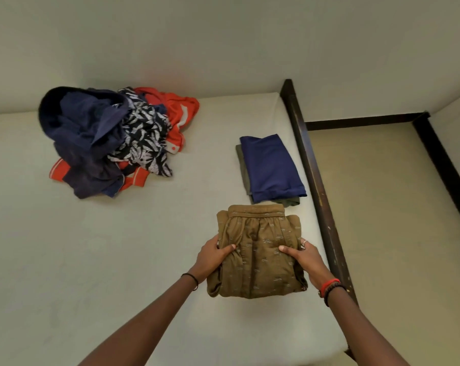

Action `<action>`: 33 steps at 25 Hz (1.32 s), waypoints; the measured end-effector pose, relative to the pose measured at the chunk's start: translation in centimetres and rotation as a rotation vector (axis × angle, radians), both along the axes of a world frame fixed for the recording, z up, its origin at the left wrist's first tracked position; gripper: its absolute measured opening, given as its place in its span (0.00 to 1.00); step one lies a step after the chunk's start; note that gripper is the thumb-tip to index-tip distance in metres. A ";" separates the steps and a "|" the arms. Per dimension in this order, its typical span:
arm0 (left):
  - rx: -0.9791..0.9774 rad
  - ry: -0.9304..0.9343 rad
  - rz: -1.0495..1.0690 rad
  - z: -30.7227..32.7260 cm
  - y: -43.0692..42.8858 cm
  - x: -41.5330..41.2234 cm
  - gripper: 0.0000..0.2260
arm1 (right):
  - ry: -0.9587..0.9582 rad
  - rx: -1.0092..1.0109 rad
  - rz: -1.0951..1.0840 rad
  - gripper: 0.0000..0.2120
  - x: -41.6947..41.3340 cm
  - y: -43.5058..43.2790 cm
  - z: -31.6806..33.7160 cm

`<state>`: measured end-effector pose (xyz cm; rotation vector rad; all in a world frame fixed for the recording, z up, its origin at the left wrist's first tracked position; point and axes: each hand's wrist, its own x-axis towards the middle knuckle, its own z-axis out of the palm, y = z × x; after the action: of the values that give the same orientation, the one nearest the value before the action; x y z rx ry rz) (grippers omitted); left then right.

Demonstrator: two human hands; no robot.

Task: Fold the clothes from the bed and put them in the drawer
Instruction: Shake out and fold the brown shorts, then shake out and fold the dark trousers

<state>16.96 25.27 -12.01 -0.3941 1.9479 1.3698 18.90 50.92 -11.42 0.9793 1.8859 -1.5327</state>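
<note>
Our left hand and right hand grip folded brown shorts by sides, thumbs on top, seemingly just above bed. Folded blue garment beyond; unfolded pile far left.

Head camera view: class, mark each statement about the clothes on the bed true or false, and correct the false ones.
1. The left hand and the right hand both hold the folded brown garment. True.
2. The folded blue garment lies on the brown garment. False: it lies on a folded olive garment, apart from the brown one.
3. An unfolded pile lies on the left part of the bed. True.
4. The pile holds only red clothes. False: navy and leaf-print pieces are in it too.
</note>
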 end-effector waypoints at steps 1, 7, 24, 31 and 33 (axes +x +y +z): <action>0.010 -0.001 -0.013 -0.2 1.8 0.1 0.19 | -0.007 0.022 -0.026 0.24 0.4 1.7 0.0; 0.045 -0.003 -0.032 -3.5 9.2 0.1 0.19 | 0.018 0.127 -0.095 0.19 0.8 7.9 -2.9; -0.335 -0.087 -0.255 -1.2 5.8 -2.9 0.23 | -0.121 0.676 0.039 0.30 -0.7 5.2 -0.1; -0.406 0.087 0.027 4.4 -6.2 -8.0 0.12 | -0.022 0.650 0.328 0.21 -6.9 -2.6 4.7; -0.446 0.178 0.164 5.7 -10.2 -9.8 0.09 | 0.048 0.552 0.337 0.17 -9.2 -6.0 5.5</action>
<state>7.15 15.07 -6.33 -0.6721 2.4188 1.0880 9.71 44.96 -5.89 0.7839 2.4247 -0.8639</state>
